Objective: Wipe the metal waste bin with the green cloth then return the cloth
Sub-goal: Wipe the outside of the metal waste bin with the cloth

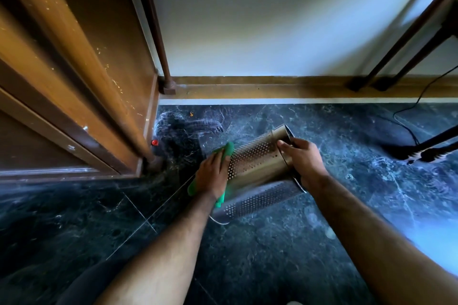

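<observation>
The perforated metal waste bin point(256, 161) is tipped on its side above the dark marble floor, its open mouth toward the right. My right hand point(300, 158) grips its rim, thumb outside and fingers curled over the edge. My left hand point(213, 173) presses the green cloth point(226, 150) flat against the bin's base end on the left. Green cloth also shows under my left wrist. The bin's reflection lies on the polished floor just below it.
A brown wooden cabinet point(81, 96) stands at the left, close to the bin. A small red object point(154, 142) lies at its foot. Dark furniture legs point(396, 52) and a black cable point(406, 129) are at the right. A white wall with a wooden skirting point(260, 86) is behind.
</observation>
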`<state>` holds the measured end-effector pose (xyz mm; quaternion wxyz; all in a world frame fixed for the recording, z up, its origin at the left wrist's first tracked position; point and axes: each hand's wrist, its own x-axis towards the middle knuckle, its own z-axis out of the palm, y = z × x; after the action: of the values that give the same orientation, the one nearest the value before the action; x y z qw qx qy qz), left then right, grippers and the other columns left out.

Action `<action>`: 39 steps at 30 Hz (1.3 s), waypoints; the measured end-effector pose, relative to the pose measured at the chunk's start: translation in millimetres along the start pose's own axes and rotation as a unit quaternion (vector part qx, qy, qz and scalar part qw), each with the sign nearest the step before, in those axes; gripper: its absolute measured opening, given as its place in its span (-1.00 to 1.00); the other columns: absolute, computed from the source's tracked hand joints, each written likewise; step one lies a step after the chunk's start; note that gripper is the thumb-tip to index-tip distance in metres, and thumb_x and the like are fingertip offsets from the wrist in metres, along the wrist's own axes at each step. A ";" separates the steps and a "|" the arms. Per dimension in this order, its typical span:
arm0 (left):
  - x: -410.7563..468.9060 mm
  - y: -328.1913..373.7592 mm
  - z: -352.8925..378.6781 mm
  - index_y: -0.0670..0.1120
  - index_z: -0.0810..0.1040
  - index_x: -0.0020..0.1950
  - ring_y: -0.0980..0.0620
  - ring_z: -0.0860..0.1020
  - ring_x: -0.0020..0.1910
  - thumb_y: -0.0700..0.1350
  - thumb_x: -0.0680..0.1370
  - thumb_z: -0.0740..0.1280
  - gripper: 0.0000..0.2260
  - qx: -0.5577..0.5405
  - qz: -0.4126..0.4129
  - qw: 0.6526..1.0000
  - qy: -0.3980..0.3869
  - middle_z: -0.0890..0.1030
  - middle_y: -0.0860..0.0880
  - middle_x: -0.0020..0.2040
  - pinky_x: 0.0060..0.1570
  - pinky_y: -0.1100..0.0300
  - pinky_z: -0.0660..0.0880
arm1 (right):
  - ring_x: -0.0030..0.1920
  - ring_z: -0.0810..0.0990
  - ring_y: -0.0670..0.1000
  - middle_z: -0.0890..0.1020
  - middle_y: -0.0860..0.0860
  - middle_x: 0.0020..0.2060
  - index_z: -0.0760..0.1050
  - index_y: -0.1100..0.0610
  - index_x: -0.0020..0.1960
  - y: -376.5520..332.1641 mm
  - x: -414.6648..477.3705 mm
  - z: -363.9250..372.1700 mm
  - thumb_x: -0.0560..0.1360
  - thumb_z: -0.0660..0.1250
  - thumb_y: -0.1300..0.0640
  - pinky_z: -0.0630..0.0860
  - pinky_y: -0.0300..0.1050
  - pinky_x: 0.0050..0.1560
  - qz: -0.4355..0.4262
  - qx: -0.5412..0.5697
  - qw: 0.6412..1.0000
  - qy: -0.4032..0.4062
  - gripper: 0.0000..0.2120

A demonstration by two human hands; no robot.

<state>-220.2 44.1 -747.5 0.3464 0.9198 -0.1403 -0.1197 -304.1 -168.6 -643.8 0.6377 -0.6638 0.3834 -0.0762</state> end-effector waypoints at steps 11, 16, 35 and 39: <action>48.2 133.1 -22.4 0.04 0.46 0.45 -0.05 0.61 0.16 0.15 0.63 0.15 -0.57 -0.134 0.140 0.980 0.045 0.60 -0.06 0.32 0.06 0.08 0.56 | -0.26 0.67 -0.14 0.74 -0.04 -0.26 0.63 0.21 -0.03 -14.0 -14.5 2.5 0.50 0.41 0.41 0.59 -0.30 -0.18 -0.082 -0.049 0.969 -0.230 -0.86; -3.9 49.8 -2.1 -0.03 0.29 0.58 -0.07 0.41 0.45 0.08 0.68 0.11 -0.53 -0.018 0.094 0.995 0.028 0.39 -0.09 0.54 0.43 0.06 0.34 | -0.38 0.63 -0.10 0.70 -0.04 -0.35 0.68 0.19 -0.05 -25.7 -11.6 8.6 0.47 0.47 0.23 0.56 -0.22 -0.32 -0.035 -0.019 0.995 -0.089 -0.93; 15.9 89.7 -21.5 -0.02 0.43 0.49 -0.05 0.55 0.30 0.06 0.65 0.19 -0.58 -0.138 0.162 0.977 0.000 0.53 -0.09 0.41 0.28 0.05 0.51 | -0.38 0.69 -0.07 0.75 -0.02 -0.30 0.70 0.08 -0.09 -18.9 -16.5 17.6 0.48 0.47 0.19 0.57 -0.24 -0.40 -0.033 0.018 0.991 -0.129 -0.95; -2.5 16.3 -8.5 -0.15 0.43 0.48 -0.22 0.44 0.40 0.01 0.66 0.20 -0.58 -0.020 0.051 0.998 0.017 0.48 -0.22 0.45 0.41 -0.02 0.34 | -0.48 0.66 -0.15 0.73 -0.08 -0.38 0.70 0.03 -0.12 -19.3 -10.6 20.1 0.52 0.45 0.09 0.52 -0.28 -0.53 0.013 0.021 1.000 0.013 -0.92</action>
<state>-222.8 38.4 -730.0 0.3727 0.9063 -0.1787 -0.0886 -291.7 -148.4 -625.7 0.6474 -0.6438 0.3990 -0.0847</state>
